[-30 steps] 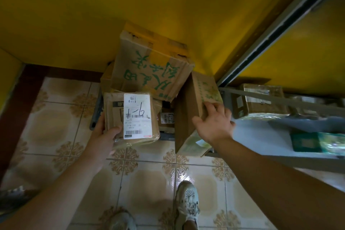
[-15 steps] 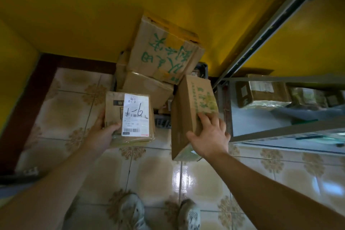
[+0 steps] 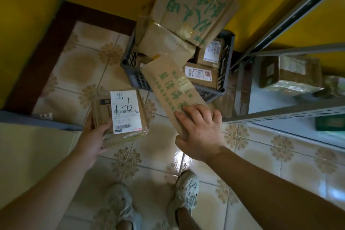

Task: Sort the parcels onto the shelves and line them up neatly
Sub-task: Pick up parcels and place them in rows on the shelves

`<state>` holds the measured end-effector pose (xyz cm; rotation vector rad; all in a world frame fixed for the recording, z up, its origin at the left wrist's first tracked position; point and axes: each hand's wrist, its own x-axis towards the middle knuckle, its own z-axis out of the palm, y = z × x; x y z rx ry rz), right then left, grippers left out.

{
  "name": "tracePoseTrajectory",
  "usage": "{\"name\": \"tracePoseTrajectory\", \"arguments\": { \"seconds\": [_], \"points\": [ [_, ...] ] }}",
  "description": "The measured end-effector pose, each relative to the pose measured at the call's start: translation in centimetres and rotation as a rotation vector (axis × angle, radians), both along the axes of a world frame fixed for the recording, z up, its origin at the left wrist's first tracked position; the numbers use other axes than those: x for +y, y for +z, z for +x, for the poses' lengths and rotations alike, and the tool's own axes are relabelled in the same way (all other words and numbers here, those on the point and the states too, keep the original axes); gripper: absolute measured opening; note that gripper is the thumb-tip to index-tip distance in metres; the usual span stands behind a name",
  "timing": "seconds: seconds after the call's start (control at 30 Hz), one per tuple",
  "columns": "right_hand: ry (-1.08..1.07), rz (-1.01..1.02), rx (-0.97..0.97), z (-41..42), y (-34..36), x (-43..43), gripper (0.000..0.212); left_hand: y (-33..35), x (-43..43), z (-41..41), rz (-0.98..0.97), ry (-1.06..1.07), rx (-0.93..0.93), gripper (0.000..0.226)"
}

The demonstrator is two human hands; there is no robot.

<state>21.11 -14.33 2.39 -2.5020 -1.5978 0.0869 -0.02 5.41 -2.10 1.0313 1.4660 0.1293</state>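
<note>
My left hand (image 3: pixel 93 136) grips a flat brown parcel (image 3: pixel 104 110) with a white label marked "1-6", held above the floor tiles. My right hand (image 3: pixel 200 132) grips the near end of a long cardboard box with green print (image 3: pixel 168 87), tilted and lifted clear of the dark plastic crate (image 3: pixel 130 73). Inside the crate lie labelled parcels (image 3: pixel 200 78), and big cardboard boxes (image 3: pixel 192 5) with green writing are stacked over it. The metal shelf unit (image 3: pixel 283 114) stands at the right, holding a brown parcel (image 3: pixel 291 71) on its lower level.
Yellow walls close the corner behind the crate. A dark wooden skirting (image 3: pixel 37 58) runs along the left. My two feet in pale shoes (image 3: pixel 186 188) stand on glossy patterned tiles. A green item (image 3: pixel 330 122) lies on a nearer shelf level at the right edge.
My right hand has drawn the green-printed box away from the crate and tilted it lengthwise. My view has dropped, so the crate and its parcels show. My left hand keeps its parcel.
</note>
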Motion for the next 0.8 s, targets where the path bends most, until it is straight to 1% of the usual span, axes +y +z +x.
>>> {"name": "tracePoseTrajectory", "arguments": {
  "seconds": [0.13, 0.2, 0.33, 0.4, 0.47, 0.57, 0.67, 0.8],
  "points": [
    [0.072, 0.089, 0.034, -3.1, -2.0, 0.5, 0.060, -1.1, -0.4, -2.4, -0.035, 0.029, -0.005, 0.054],
    [0.058, 0.076, 0.066, -4.6, -2.9, 1.2, 0.062, -1.5, -0.3, -3.6, -0.054, 0.051, 0.010, 0.050],
    [-0.010, -0.098, 0.141, -5.7, -6.1, 4.3, 0.065, -3.6, 1.0, -4.4, -0.076, 0.051, 0.006, 0.048],
    [0.008, -0.207, 0.163, -5.7, -9.1, 5.5, 0.066, -5.7, 1.5, -4.3, -0.071, 0.027, 0.009, 0.051],
    [0.070, -0.286, 0.141, -5.3, -12.8, 6.4, 0.069, -8.3, 1.9, -4.3, -0.063, 0.022, 0.015, 0.052],
    [0.150, -0.349, 0.077, -4.2, -18.3, 7.5, 0.076, -12.6, 2.7, -4.0, -0.050, 0.019, 0.017, 0.054],
    [0.170, -0.386, 0.023, -3.3, -22.9, 7.5, 0.080, -16.2, 3.3, -3.6, -0.028, 0.012, 0.018, 0.054],
    [0.179, -0.556, 0.126, -3.2, -26.4, 5.5, 0.079, -18.7, 2.4, -3.7, -0.038, -0.006, 0.012, 0.051]
  ]
}}
